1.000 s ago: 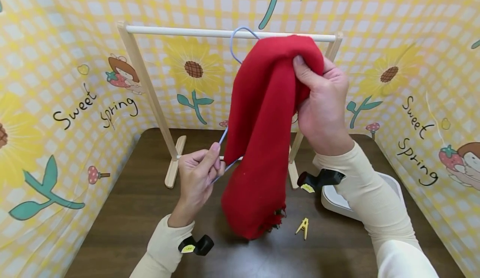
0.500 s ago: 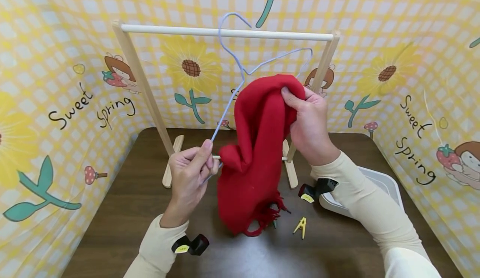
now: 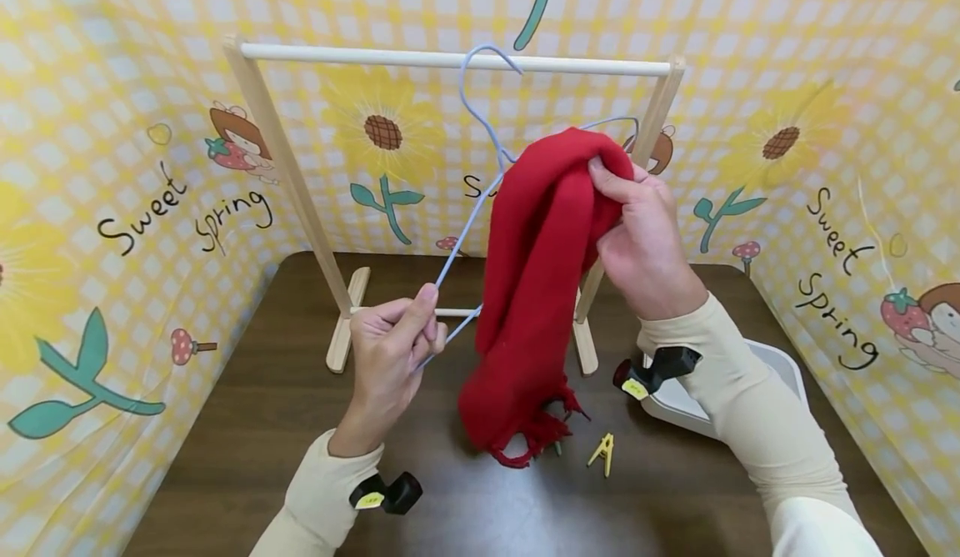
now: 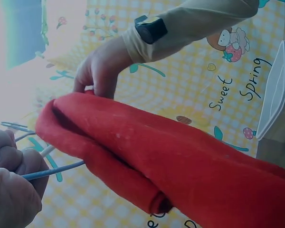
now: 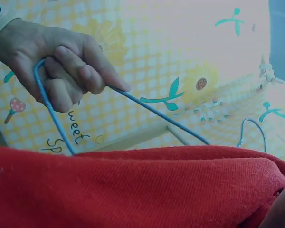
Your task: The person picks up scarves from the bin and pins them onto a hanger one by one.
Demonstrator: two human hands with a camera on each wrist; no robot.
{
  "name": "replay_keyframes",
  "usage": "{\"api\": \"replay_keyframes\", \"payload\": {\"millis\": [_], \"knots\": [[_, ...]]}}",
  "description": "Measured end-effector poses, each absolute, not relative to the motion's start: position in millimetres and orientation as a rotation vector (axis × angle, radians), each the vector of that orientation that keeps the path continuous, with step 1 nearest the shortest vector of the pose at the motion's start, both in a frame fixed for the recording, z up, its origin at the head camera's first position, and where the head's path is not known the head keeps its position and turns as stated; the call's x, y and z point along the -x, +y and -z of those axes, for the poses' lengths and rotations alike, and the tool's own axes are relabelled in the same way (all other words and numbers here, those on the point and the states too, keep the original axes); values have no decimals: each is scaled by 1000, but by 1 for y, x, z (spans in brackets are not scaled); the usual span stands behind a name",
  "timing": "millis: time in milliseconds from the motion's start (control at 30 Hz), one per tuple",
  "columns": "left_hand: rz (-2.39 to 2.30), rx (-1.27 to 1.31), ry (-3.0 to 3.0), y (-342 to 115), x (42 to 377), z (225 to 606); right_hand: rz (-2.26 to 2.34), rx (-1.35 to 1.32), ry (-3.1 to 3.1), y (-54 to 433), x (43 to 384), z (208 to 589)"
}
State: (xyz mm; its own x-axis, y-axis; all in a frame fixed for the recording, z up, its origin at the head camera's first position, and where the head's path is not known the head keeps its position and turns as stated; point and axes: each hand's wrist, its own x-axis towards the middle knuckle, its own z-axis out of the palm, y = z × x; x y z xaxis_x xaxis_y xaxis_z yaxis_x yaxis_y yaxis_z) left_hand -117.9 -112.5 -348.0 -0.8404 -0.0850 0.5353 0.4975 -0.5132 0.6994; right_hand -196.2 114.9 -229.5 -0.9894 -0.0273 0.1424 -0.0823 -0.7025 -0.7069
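Here, the left grip (image 3: 392, 348) was curled firmly round the hanger (image 3: 468, 228) at one lower corner, while the right grip (image 3: 647, 236) pinched the scarf (image 3: 534, 257) near its folded top, thumb foremost! The scarf hung before the hanger, fringe (image 3: 538, 434) lowest, near the yellow peg (image 3: 606, 447) on the counter (image 3: 255, 424). Was any cloth through the frame? Couldn't tell. Doing it well likely meant a steady hanger, a gathered fold and no twisting.

Scarf (image 3: 534, 265) matt, fuzzy cloth; hanger (image 3: 470, 228) smooth wire; rack post (image 3: 291, 178) smooth wood; tabletop (image 3: 517, 519) wood-grained, glossy.
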Motion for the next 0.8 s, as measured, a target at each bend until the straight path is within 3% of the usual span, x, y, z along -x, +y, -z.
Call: {"api": "replay_keyframes", "payload": {"millis": [800], "knots": [[2366, 440, -1533, -120, 109, 341, -2874, -387, -912, 119, 175, 181]]}}
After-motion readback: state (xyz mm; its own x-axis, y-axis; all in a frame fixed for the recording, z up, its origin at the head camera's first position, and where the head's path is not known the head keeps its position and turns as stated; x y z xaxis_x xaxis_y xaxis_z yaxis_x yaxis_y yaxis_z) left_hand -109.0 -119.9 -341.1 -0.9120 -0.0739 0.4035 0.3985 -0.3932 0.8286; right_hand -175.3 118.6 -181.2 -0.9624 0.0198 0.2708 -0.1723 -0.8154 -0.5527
